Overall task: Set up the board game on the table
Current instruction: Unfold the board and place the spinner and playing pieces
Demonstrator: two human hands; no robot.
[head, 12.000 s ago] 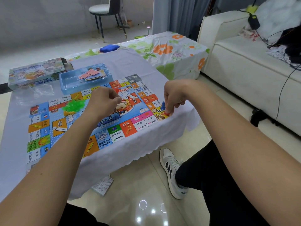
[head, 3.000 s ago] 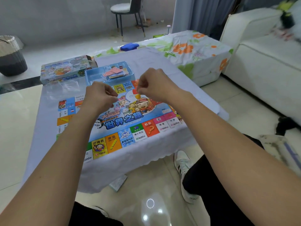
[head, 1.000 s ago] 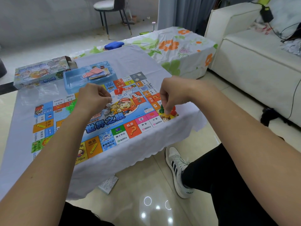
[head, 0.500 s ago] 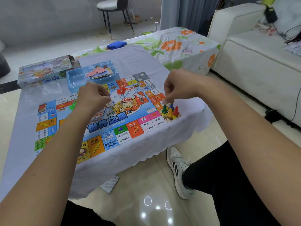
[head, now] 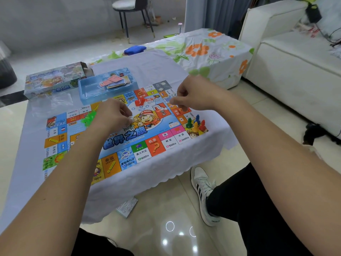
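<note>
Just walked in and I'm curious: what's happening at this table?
A person is setting up a board game. The board lies open on the table, with four pawns grouped at its near right corner. The left hand pinches something small and white, perhaps dice, over the board's middle; the right hand hovers curled above the far right side. Cards sit in a blue tray.

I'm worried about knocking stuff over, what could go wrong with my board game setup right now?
The four plastic pawns, green, blue, yellow and red, stand bunched on the corner square beside the table edge; your right hand hovers nearby, so a brush could send them to the floor. The colourful paper game board lies on a white tablecloth that hangs over the edge; snagging it with a knee might drag everything.
</note>
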